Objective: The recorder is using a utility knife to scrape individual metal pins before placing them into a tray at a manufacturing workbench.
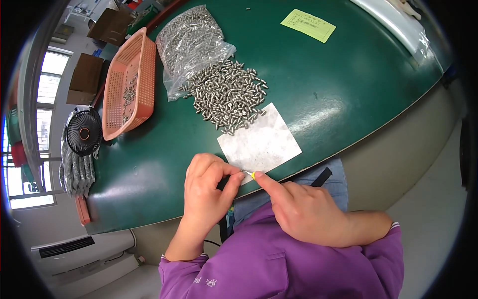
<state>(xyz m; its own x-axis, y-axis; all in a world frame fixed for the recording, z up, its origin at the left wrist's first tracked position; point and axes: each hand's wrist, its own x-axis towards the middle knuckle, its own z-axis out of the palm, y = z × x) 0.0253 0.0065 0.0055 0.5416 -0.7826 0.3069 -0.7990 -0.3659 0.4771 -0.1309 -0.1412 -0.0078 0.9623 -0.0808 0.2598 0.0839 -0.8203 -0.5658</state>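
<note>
My left hand (205, 187) is closed in a pinch at the table's near edge, thumb against forefinger. A small metal piece, like those in the pile, seems to be between the fingertips, mostly hidden. My right hand (311, 214) grips a thin-tipped tool (253, 175) with a yellow part near its front; its metal tip meets the left fingertips. Under and beyond the hands lies a smudged white paper sheet (264, 142). Past it is a heap of small metal pins (226, 94), spilling from a clear plastic bag (191, 40) full of the same parts.
An orange perforated basket (149, 74) with some metal parts stands left of the bag. Beyond it are a black fan (83, 132), silvery packets (77, 174) and cardboard boxes (84, 77). A yellow-green slip (308, 26) and plastic sheeting (393, 25) lie on the green tabletop (348, 84).
</note>
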